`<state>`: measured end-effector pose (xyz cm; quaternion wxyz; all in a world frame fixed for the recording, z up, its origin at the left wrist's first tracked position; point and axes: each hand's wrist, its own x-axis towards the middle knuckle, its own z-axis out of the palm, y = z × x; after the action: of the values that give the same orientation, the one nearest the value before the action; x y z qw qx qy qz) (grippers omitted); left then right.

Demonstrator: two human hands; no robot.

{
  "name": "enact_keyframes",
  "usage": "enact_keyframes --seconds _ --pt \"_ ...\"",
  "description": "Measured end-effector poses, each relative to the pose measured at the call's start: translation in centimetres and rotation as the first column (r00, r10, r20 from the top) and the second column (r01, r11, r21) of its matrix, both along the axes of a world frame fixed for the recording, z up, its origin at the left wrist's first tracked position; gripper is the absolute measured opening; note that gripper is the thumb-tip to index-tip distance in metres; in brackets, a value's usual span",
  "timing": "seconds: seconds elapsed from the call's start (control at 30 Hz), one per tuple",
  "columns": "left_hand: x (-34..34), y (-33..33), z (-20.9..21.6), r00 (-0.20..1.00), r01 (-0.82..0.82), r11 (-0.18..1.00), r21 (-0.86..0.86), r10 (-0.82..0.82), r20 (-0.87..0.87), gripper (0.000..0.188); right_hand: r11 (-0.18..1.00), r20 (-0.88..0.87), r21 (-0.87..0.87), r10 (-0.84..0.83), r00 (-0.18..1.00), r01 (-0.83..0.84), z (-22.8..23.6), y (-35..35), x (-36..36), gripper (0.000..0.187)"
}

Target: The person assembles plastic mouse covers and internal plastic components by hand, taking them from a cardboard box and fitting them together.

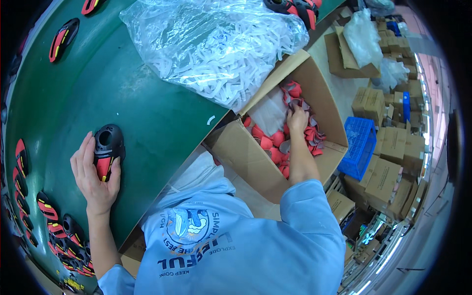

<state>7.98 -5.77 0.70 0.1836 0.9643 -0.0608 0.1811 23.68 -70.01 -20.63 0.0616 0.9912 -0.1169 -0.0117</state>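
Observation:
On the green tabletop (pixel 162 128), my left hand (pixel 96 179) is closed around a black-and-red shoe-shaped piece (pixel 112 137) with yellow marks and a round opening at its far end. The thumb lies along its right side and the fingers along its left. My right arm reaches into an open cardboard box (pixel 236 147) on the right. There my right hand (pixel 298 120) grips a soft, cupped red-and-grey piece (pixel 295 103) at the top of the heap; its fingertips are partly hidden. More red cupped pieces (pixel 266 142) lie around it in the box.
A clear plastic bag (pixel 216 54) of white strips spreads over the table's far edge. Several black-and-red pieces (pixel 64 40) lie along the table's left side, with a cluster (pixel 73 231) near me. Beyond the box stand a blue crate (pixel 359 142) and stacked cartons (pixel 386 182).

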Motion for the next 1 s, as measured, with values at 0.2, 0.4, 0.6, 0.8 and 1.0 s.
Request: enact_keyframes --seconds 0.2,0.4,0.6,0.8,1.0 --pt "-0.3 0.1 0.0 1.000 -0.018 1.000 0.019 0.018 -0.004 0.067 0.999 0.102 0.028 0.022 0.995 -0.025 0.7 2.1 0.0 0.033" --pt "-0.2 0.2 0.4 0.999 -0.026 0.999 -0.020 0.025 -0.034 0.065 0.998 0.093 0.059 0.028 0.995 -0.034 0.8 1.4 0.6 0.036" --pt "-0.7 0.1 0.9 0.997 -0.056 0.997 -0.045 0.053 -0.054 0.071 0.903 0.345 0.414 -0.037 0.938 -0.117 3.9 4.0 1.7 0.035" --pt "-0.3 0.3 0.8 0.993 0.091 0.975 -0.201 -0.105 -0.060 0.081 -0.098 0.249 0.967 0.144 0.958 -0.236 21.0 20.4 -1.9 0.033" --pt "-0.3 0.5 -0.7 0.985 0.170 0.949 -0.265 -0.163 0.050 0.079 -0.213 0.125 0.976 0.736 0.665 0.052 23.8 41.3 -1.4 0.031"
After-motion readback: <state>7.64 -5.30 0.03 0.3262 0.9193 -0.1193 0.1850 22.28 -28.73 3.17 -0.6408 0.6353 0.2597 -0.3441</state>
